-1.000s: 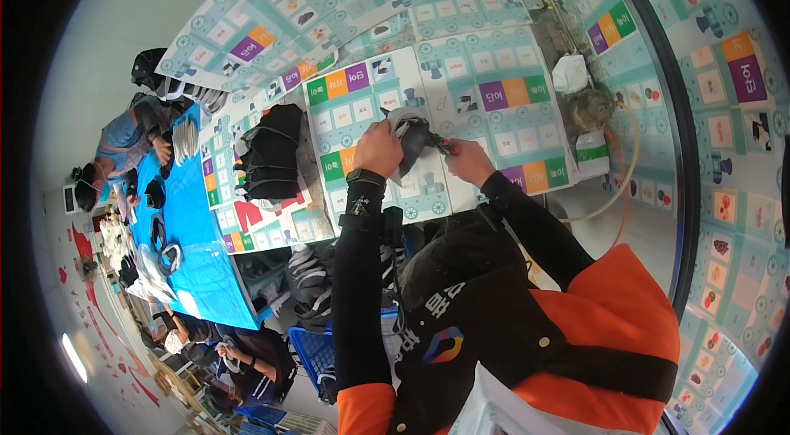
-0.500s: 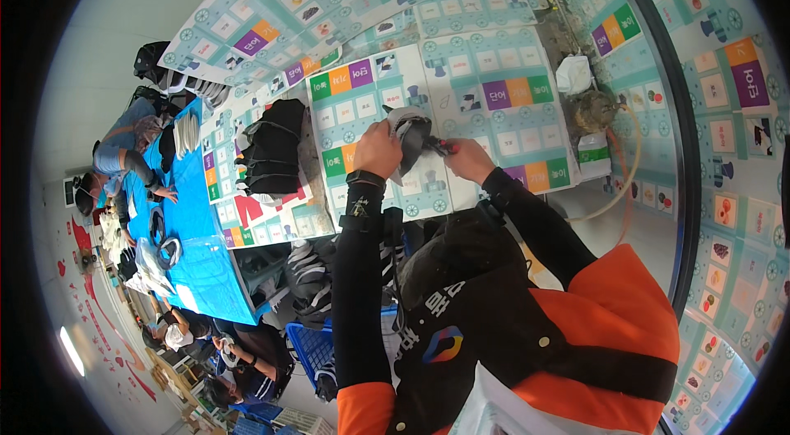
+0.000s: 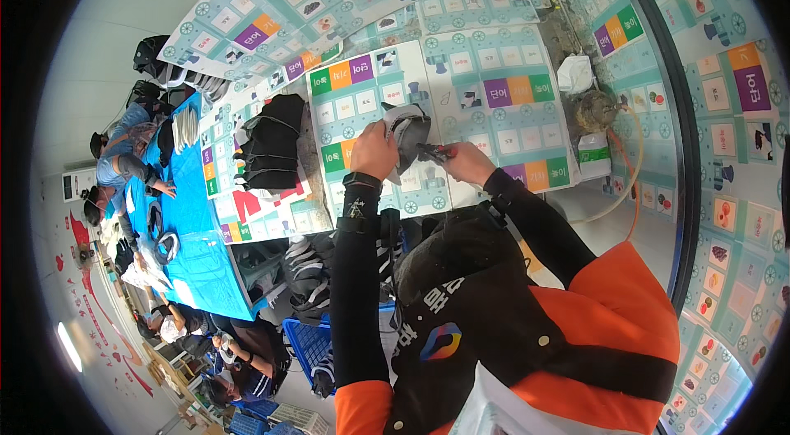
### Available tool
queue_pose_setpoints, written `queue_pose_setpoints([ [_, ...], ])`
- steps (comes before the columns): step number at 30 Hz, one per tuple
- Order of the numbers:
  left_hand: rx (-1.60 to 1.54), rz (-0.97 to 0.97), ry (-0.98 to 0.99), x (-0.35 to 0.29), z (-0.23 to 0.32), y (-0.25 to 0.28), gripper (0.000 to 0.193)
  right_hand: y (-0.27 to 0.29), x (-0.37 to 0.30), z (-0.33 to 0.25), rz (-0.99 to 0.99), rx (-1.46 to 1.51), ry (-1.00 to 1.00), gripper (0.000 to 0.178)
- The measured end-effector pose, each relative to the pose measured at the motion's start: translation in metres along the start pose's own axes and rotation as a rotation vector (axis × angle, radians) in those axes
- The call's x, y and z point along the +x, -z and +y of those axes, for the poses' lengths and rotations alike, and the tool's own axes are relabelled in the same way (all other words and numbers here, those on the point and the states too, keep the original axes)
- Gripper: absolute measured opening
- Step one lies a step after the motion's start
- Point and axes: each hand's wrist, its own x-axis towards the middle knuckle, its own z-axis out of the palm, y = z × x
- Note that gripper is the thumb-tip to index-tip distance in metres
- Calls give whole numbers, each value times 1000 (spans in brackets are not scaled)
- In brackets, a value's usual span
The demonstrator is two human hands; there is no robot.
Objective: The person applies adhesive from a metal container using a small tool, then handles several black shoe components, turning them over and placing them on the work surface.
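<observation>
Over the middle of the worktable, my left hand is closed on a curved grey-and-black fabric piece, which looks like a shoe upper. It grips the piece by its left side. From the right, my right hand is wrapped round a small hand tool with dark jaws and a bit of red on it, like snips or pliers. The jaws reach the piece's lower right edge; whether they bite on it I cannot tell. My left fingertips are partly hidden behind the fabric.
A row of stacked black pieces stands left of my hands. Printed sheets cover the table and walls. At right are a cylindrical metal part and a hose. Other people work beside a blue-covered table; a blue crate stands below.
My right hand has turned slightly, and the tool's jaws now point further left onto the piece. My left hand has shifted a little left, keeping its grip. A co-worker at far left moved.
</observation>
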Motion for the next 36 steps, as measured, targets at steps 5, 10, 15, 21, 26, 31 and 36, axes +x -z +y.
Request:
queue_pose_setpoints([
  [5,11,-38,34,-1,-4,0,21,-1,-12,-9,25,154,-64,26],
  [10,8,-56,44,7,-2,3,22,-1,-15,-8,98,166,-69,24],
  [15,27,-86,37,16,-1,3,23,-5,-16,-6,186,14,74,21],
  [21,90,-144,28,33,8,-4,26,0,-16,-8,315,-127,114,21],
  [26,102,-159,19,40,14,-9,27,0,-16,-5,328,-164,99,20],
  [31,109,-170,38,41,15,-8,28,0,-18,-3,372,-199,93,19],
  [36,63,-177,55,41,15,-5,27,0,-18,0,375,-207,101,18],
])
